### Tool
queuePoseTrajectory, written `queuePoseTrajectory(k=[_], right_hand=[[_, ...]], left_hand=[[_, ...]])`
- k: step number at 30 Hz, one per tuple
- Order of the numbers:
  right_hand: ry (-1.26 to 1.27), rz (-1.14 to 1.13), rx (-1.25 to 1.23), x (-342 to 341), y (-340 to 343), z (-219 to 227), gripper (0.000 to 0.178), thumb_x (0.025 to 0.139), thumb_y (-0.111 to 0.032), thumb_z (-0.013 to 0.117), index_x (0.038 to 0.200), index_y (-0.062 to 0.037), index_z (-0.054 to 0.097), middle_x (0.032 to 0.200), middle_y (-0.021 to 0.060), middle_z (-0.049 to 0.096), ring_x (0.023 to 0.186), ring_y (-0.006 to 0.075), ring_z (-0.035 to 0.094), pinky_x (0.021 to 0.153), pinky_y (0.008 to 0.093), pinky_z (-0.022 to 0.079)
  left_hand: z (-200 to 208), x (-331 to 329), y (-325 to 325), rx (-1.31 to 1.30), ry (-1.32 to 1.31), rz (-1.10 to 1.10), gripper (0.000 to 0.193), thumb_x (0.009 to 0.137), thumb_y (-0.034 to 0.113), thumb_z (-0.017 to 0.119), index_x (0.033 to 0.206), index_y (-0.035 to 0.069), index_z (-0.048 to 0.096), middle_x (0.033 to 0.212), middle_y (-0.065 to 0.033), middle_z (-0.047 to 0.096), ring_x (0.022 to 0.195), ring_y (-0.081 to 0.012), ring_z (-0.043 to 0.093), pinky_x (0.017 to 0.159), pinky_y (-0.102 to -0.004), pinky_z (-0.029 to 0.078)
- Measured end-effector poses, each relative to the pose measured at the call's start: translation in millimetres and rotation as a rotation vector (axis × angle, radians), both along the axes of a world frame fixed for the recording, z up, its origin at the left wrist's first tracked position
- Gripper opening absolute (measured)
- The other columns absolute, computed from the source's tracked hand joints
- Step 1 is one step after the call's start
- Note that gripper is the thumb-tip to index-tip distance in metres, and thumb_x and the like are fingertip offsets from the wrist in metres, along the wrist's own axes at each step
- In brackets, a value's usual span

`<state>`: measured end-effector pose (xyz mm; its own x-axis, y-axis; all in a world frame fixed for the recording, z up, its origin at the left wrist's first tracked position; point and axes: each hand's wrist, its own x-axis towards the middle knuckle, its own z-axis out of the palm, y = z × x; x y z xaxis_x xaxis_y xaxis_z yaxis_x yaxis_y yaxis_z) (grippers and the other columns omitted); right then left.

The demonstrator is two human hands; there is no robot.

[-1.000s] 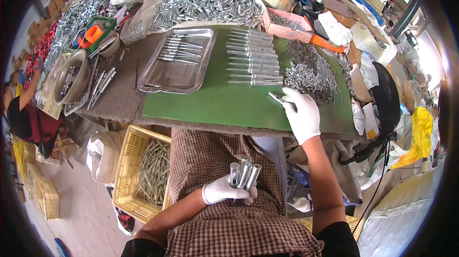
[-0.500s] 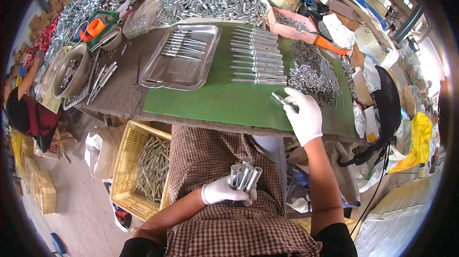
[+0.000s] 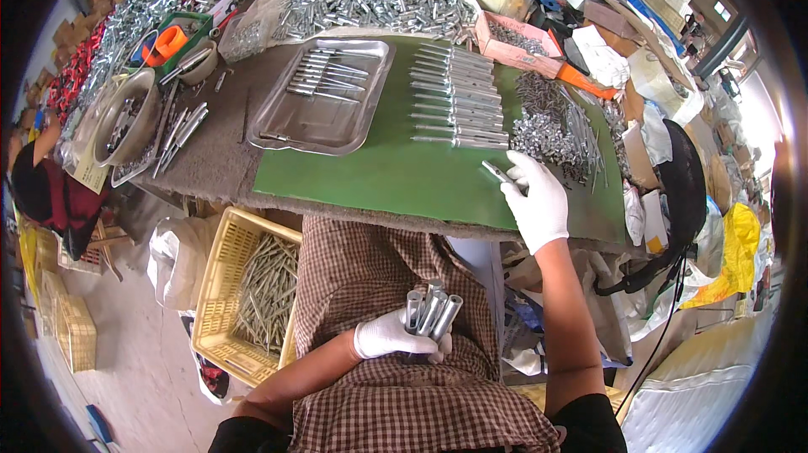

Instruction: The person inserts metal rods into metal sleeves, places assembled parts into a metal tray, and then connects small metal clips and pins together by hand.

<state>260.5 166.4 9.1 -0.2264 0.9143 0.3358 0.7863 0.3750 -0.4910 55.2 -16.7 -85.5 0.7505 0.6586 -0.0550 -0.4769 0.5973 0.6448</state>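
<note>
My left hand [image 3: 399, 336], in a white glove, is closed around several shiny metal tubes [image 3: 434, 314] above my lap, their open ends upward. Gloved in white too, my right hand [image 3: 536, 200] is over the green mat [image 3: 370, 188], its thumb and fingers pinched on a short metal tube [image 3: 496, 171]. Just beyond it, a row of metal rods with pointed tips [image 3: 459, 103] lies side by side on the mat. To the right of that row is a heap of small silvery metal pieces [image 3: 547, 137], close to my right fingers.
A metal tray [image 3: 337, 129] with several pointed rods stands left of the row. Loose metal parts [image 3: 374, 2] cover the back of the table. A pink box [image 3: 513, 40] sits back right. Below left is a yellow crate [image 3: 219, 285] of rods. A person [image 3: 59, 192] is at far left.
My right hand stays at nearly the same spot, still pinching the short tube. The left hand holds its tubes as before. The whole view has shifted very slightly.
</note>
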Motion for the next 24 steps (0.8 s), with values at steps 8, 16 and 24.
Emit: queuePoseTrajectory(k=[8,16,24], right_hand=[[-0.213,-0.031,0.057,1,2,0,0.037,0.075,-0.016,0.070,0.111,-0.0109,0.061,0.091,0.0074,0.068,0.078,0.0242,0.064,0.072,0.0360,0.050],[-0.265,0.012,-0.113,4,15,20,0.028,0.077,-0.017,0.065,0.104,-0.0082,0.063,0.090,0.0120,0.067,0.080,0.0265,0.064,0.073,0.0360,0.050],[0.736,0.305,-0.372,-7,-29,69,0.032,0.084,-0.002,0.056,0.115,0.0058,0.057,0.089,0.0081,0.060,0.068,0.0131,0.060,0.059,0.0241,0.050]], left_hand=[[0,0,-1,0.026,0.037,0.007,0.034,0.084,0.014,0.069,0.112,0.003,0.053,0.099,-0.0105,0.065,0.085,-0.0176,0.065,0.077,-0.0315,0.053],[14,4,6,-0.053,0.043,0.373,0.034,0.079,0.015,0.071,0.106,0.000,0.056,0.089,-0.0084,0.061,0.075,-0.0181,0.062,0.069,-0.0318,0.051],[39,-12,12,0.025,0.233,0.617,0.025,0.078,0.004,0.067,0.101,0.000,0.058,0.088,-0.0079,0.062,0.073,-0.0170,0.061,0.069,-0.0310,0.050]])
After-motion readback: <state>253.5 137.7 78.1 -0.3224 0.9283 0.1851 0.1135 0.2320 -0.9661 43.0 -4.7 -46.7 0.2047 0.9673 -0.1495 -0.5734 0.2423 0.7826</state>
